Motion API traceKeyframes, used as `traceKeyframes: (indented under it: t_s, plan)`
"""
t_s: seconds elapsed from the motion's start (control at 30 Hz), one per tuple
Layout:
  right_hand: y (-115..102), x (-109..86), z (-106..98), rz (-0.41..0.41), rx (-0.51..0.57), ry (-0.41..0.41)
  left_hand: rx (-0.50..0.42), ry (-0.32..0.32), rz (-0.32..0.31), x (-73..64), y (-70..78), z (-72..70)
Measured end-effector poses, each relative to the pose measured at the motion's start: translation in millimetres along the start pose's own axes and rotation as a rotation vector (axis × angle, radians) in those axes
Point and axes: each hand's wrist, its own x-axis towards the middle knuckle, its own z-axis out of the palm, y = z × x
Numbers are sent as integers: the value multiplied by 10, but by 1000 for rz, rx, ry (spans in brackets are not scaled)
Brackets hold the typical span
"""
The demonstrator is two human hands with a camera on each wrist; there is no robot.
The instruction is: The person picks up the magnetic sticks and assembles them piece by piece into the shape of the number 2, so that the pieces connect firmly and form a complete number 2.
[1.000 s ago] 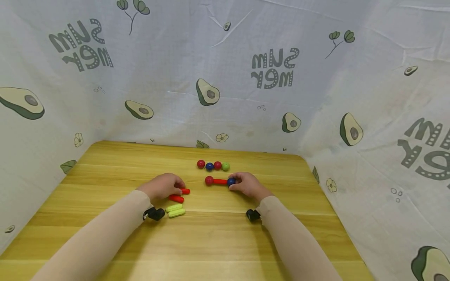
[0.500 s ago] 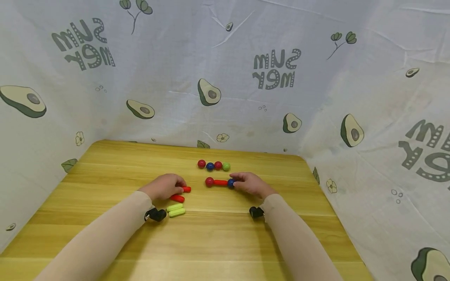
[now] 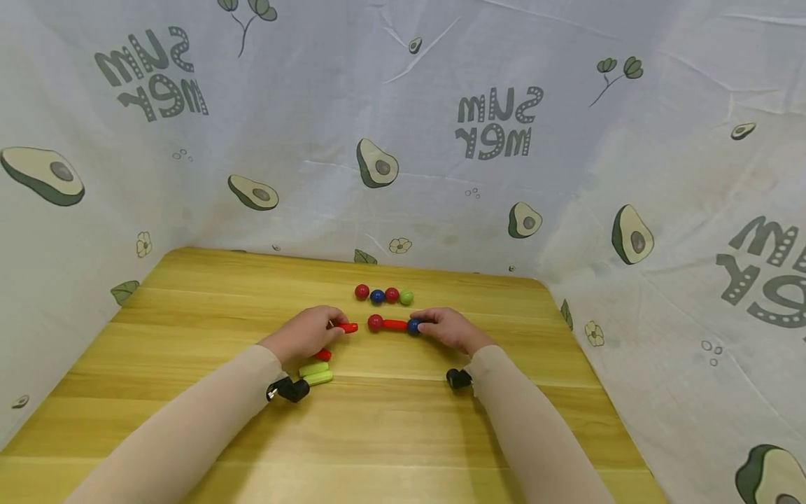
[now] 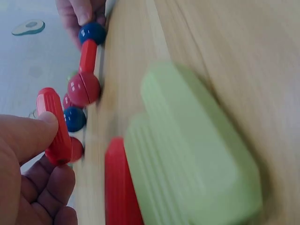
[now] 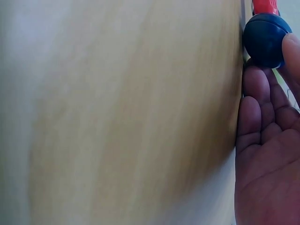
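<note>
My left hand [image 3: 311, 330] pinches a short red ribbed rod [image 4: 55, 123] between thumb and fingers, its free end pointing toward a joined piece. That piece lies in a line: a red ball [image 3: 375, 323], a red rod [image 3: 394, 325] and a blue ball [image 3: 413, 326]. At its right end, my right hand [image 3: 450, 329] holds the blue ball, thumb on one side and fingers behind it, as the right wrist view shows. Under the left hand lie another red rod [image 3: 323, 355] and two pale yellow-green rods [image 4: 201, 145], side by side.
Behind the joined piece, a row of balls sits on the wooden table [image 3: 378, 434]: a red ball [image 3: 362, 292], a blue ball [image 3: 377, 297], a second red ball [image 3: 392, 295] and a green ball [image 3: 406, 297]. A printed cloth [image 3: 302, 126] hangs behind the table and along its sides.
My left hand has brought its red rod rightward and a little away from me, closer to the red ball. The right hand loosened at the blue ball half a second ago and now holds it again.
</note>
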Motion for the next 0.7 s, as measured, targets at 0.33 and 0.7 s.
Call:
traceKeyframes:
  t_s: [0.33,0.7]
  plan:
    - [22,36,12,-3,-15,-1,-83,37,8,10,229,182]
    - [16,54,13,-4,-23,-10,-269,31,-19,28,342,405]
